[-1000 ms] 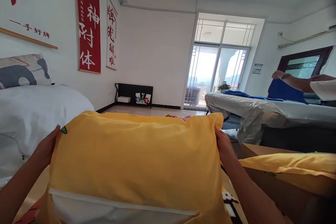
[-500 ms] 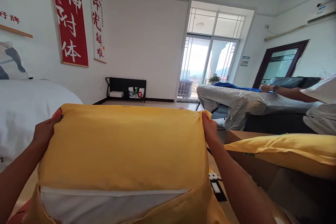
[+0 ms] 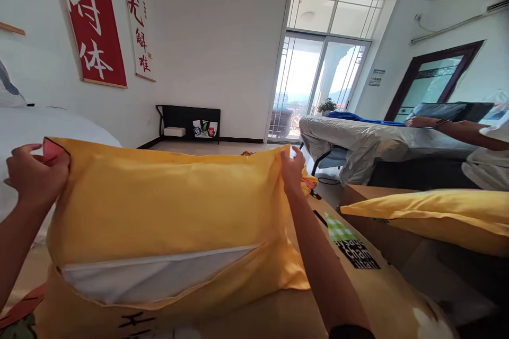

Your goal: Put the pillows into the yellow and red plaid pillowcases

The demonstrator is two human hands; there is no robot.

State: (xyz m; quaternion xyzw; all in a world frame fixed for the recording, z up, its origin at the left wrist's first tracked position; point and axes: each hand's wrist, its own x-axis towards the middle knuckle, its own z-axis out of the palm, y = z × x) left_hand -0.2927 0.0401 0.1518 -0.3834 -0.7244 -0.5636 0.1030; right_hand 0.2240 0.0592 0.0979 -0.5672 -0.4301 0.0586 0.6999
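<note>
A yellow pillowcase stands upright in front of me, with a white pillow showing through the long slit low on its near side. My left hand pinches its upper left corner, where a patch of pink print shows. At the upper right corner, my right hand grips the cloth between thumb and fingers. Below the slit, the pillowcase's lower part sags toward a tan printed bedcover with a green check patch and lettering.
To the right, another yellow pillow lies on a brown box. Beyond it stands a table under a plastic sheet, where another person's arm rests near blue cloth. A low black shelf is by the far wall.
Both upper corners have been pulled up and slightly left, and the top edge now sags between them. The left fingers have shifted their hold. More of the bedcover shows at right.
</note>
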